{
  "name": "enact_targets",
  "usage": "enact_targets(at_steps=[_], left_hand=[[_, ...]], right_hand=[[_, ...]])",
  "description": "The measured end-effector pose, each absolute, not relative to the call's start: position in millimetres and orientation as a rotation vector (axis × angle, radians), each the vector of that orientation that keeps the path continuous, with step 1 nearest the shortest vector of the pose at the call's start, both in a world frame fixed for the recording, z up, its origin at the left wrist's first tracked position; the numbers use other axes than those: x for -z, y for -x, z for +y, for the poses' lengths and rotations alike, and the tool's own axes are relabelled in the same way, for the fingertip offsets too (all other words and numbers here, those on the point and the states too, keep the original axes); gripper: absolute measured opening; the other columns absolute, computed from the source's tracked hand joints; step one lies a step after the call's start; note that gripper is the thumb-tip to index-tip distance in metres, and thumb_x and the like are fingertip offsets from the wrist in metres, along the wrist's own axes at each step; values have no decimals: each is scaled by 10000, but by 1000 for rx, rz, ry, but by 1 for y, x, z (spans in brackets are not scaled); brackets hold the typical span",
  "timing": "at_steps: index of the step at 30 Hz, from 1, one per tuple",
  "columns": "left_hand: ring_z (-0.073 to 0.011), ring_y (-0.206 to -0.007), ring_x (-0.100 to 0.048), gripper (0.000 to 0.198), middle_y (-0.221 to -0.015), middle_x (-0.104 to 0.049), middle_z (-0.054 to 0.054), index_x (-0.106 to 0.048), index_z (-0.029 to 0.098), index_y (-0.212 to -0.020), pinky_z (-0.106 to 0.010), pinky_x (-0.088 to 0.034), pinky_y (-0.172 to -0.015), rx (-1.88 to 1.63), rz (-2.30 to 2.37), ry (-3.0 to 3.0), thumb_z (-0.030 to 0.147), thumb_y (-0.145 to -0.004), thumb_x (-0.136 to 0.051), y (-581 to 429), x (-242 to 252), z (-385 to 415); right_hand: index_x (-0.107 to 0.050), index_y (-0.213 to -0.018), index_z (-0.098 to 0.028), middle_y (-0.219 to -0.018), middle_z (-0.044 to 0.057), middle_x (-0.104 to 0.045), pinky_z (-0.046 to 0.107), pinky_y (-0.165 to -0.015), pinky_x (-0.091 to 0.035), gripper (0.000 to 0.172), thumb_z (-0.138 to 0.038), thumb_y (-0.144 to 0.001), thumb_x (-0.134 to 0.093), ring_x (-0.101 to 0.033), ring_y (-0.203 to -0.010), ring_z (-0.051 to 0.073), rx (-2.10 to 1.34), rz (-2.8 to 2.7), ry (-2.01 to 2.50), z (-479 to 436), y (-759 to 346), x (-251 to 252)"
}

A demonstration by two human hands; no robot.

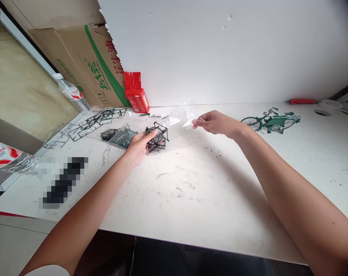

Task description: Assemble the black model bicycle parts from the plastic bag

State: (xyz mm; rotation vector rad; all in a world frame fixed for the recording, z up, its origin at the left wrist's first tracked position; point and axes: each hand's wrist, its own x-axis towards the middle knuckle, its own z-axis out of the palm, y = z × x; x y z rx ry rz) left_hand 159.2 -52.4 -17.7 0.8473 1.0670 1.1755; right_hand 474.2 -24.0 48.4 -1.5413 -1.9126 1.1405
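My left hand (137,147) is closed around black model bicycle parts (158,140), with a spoked wheel showing under the thumb. Clear plastic bag film (176,119) stretches from these parts toward my right hand (212,122), whose thumb and finger pinch its edge. Just left of my left hand lies another clear bag with green bicycle parts (121,138), and beside it a black spoked wheel (108,134). An assembled green model bicycle (273,120) stands on the table to the right of my right hand.
Black and green sprue frames (97,122) lie at the back left, near a plastic bottle (72,94). A red box (136,94) leans by a cardboard carton (76,65). Another bottle (10,155) lies at left. A red-handled tool (302,101) rests at the back right.
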Motion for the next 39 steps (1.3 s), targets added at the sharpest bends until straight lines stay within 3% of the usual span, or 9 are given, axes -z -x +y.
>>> enact_targets(at_steps=[6,11,18,21,27,32,39], left_hand=[[-251,-859,-801,342,-999,-797,-126,-741,138,-1052,-381,-682,-788,-1189,1046,-846,410,-877,-853,-157,16,-49],[-240,-838,-783,340,-950,-780,-134,-721,138,-1039,-321,-642,-693,-1143,1116,-751,465,-954,-687,-151,14,-43],[-180,-762,-731,147,-905,-771,-109,-720,127,-934,-290,-618,-698,-1170,1141,-829,250,-877,-777,-144,14,-38],[-174,-741,-718,208,-893,-775,-99,-741,133,-896,-278,-595,-671,-1204,1202,-909,301,-847,-852,-141,16,-37],[-135,-598,-586,491,-701,-660,-12,-757,145,-850,-249,-465,-560,-1057,1375,-1337,628,-819,-838,-128,14,-40],[-114,-515,-479,491,-585,-530,31,-720,165,-790,-244,-392,-525,-998,1493,-1605,648,-873,-750,-127,4,-45],[-98,-449,-407,468,-493,-463,40,-657,172,-680,-249,-310,-498,-1008,1499,-1633,574,-909,-726,-132,-5,-51]], right_hand=[[-751,-842,-266,-577,-54,-274,339,-609,-274,519,-784,-867,-744,-247,-556,133,-1140,-1854,1468,-21,-482,-49],[-712,-810,-255,-618,-50,-270,348,-613,-253,484,-724,-928,-719,-199,-570,129,-1221,-1781,1448,-22,-479,-53],[-578,-724,-258,-627,-39,-282,347,-610,-253,507,-693,-935,-730,-215,-585,140,-1207,-1740,1530,-26,-477,-57],[-543,-709,-250,-619,-44,-278,349,-618,-276,521,-678,-954,-711,-207,-575,132,-1215,-1763,1588,-26,-479,-56],[-551,-768,-249,-599,-58,-266,350,-639,-297,490,-686,-948,-677,-228,-576,138,-1196,-1896,1800,-27,-478,-61],[-555,-809,-251,-610,-50,-284,350,-652,-268,478,-700,-947,-645,-269,-582,148,-1142,-1934,1894,-30,-476,-66],[-508,-794,-241,-633,-38,-292,349,-659,-248,478,-677,-975,-588,-260,-593,146,-1147,-1996,1902,-28,-477,-64]])
